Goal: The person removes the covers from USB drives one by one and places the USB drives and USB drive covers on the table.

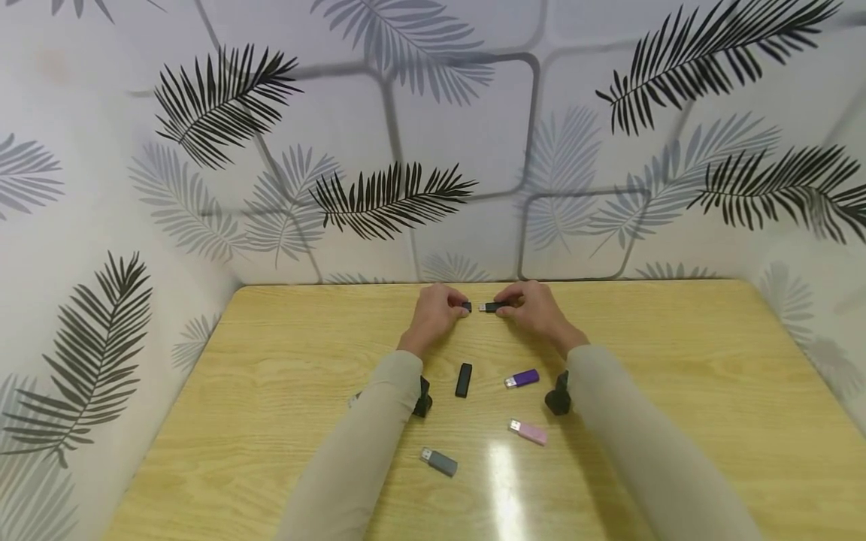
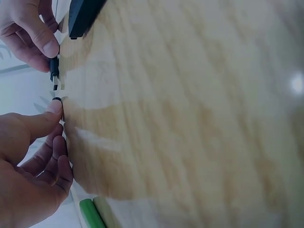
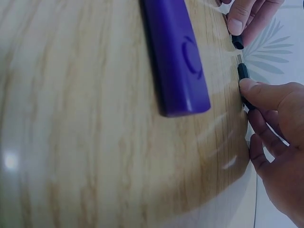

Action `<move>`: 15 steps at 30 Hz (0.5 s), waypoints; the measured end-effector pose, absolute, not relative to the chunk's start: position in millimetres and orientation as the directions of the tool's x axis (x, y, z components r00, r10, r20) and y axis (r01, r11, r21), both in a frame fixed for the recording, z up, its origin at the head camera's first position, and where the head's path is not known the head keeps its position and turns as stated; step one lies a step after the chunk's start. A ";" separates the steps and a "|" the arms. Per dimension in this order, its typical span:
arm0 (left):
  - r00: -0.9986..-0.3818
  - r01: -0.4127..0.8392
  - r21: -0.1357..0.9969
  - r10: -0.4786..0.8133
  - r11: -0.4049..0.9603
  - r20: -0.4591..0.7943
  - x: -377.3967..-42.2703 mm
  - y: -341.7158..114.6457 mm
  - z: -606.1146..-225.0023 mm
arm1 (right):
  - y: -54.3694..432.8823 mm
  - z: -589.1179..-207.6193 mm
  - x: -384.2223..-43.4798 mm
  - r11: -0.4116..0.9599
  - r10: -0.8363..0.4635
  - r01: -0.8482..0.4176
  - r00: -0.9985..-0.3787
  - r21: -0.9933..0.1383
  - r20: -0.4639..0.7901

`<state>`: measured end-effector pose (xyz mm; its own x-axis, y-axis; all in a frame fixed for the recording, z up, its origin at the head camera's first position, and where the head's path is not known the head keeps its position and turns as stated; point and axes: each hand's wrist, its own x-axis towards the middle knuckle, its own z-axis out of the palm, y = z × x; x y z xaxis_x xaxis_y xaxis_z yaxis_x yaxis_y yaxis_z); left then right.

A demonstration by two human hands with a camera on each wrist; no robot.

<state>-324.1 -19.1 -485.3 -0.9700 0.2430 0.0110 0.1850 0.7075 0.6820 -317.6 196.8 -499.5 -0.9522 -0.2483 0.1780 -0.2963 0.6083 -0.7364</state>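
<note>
Near the table's far edge, my left hand pinches a small black cap between thumb and fingers. My right hand holds a black USB stick by its body, its metal plug bare and pointing left at the cap. A narrow gap separates plug and cap, as the right wrist view also shows with the cap above the stick. Closer to me lie a capped black USB stick and a purple one.
Toward the front lie a pink USB stick and a grey one, plugs bare. A green stick shows in the left wrist view; my left sleeve mostly covers that spot from above. A leaf-patterned wall stands behind the table.
</note>
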 end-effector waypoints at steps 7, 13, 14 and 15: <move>-0.963 0.221 0.690 0.266 0.689 0.043 -323.1 -23.7 -484.6 | 196.8 -499.8 -316.9 0.595 -0.262 -0.310 -0.947 -0.742 0.186; -0.956 0.248 0.733 0.282 0.634 0.079 -321.1 -28.1 -485.3 | 200.3 -497.2 -310.9 0.566 -0.240 -0.270 -0.958 -0.779 0.158; -0.956 0.246 0.740 0.281 0.626 0.080 -320.3 -28.7 -485.7 | 201.6 -496.6 -308.8 0.566 -0.235 -0.267 -0.959 -0.780 0.157; -0.955 0.251 0.743 0.283 0.620 0.087 -319.3 -29.4 -485.8 | 203.0 -495.9 -306.8 0.568 -0.228 -0.260 -0.961 -0.781 0.154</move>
<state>-319.3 -29.4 -485.8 -0.9552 0.2830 0.0871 0.2514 0.6197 0.7434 -306.8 203.0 -495.9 -0.9612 -0.2284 0.1544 -0.2604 0.5679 -0.7808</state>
